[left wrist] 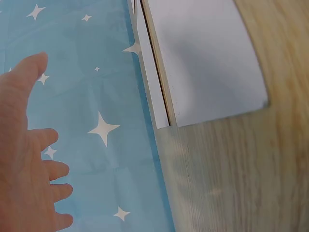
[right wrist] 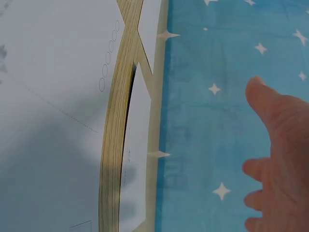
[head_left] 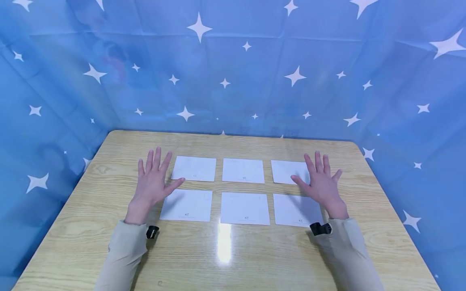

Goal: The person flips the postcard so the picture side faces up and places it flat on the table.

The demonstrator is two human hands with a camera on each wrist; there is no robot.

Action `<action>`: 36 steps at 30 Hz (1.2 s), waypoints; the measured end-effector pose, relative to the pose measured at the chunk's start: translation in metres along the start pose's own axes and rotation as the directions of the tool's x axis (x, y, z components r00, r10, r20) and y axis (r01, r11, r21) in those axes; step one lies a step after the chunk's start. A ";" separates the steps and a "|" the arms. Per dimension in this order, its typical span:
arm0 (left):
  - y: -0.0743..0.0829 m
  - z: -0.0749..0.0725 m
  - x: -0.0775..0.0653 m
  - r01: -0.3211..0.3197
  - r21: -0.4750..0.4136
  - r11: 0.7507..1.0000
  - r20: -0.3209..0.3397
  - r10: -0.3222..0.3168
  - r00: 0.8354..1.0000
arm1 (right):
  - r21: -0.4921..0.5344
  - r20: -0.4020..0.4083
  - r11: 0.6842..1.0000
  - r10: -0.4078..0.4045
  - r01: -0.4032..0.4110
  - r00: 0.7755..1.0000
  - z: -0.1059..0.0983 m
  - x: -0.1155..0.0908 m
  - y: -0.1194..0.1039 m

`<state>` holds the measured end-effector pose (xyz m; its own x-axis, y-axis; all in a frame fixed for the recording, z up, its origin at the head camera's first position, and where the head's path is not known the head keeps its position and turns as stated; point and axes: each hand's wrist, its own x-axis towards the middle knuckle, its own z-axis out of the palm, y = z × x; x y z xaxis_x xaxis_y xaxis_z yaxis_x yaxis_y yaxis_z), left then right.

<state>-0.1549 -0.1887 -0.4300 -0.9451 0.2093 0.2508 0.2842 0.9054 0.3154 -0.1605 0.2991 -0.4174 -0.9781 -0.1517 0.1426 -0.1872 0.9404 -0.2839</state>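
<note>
Nothing is held by the left hand (head_left: 151, 186) or the right hand (head_left: 323, 184); both are spread wide. Mostly between them, six cards (head_left: 243, 170) are laid in two rows, long edges running sideways, each outer pair nearest its own side's hand.

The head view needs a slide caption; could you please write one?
Left hand and right hand, fingers spread, over a wood-grain table bearing six white cards in two rows of three.
</note>
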 end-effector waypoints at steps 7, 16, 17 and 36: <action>-0.001 0.001 0.002 -0.002 -0.003 1.000 0.008 0.002 1.000 | 0.023 -0.002 1.000 -0.016 0.016 1.000 -0.001 0.003 -0.006; -0.009 0.011 0.014 -0.137 -0.143 0.980 -0.120 0.120 0.986 | 0.228 -0.108 0.962 -0.131 0.153 0.985 0.012 0.026 -0.041; -0.010 0.012 0.015 -0.139 -0.166 0.976 -0.120 0.119 0.986 | 0.263 -0.115 0.950 -0.142 0.168 0.983 0.014 0.029 -0.046; -0.037 0.028 0.054 0.065 -0.529 0.846 0.065 -0.036 0.997 | 0.624 0.014 0.764 -0.220 0.163 0.975 0.064 0.085 -0.146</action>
<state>-0.2207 -0.2003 -0.4541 -0.9633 0.2003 0.1789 0.2640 0.5841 0.7676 -0.2222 0.1292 -0.4242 -0.9141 -0.3593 0.1880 -0.3596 0.5036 -0.7855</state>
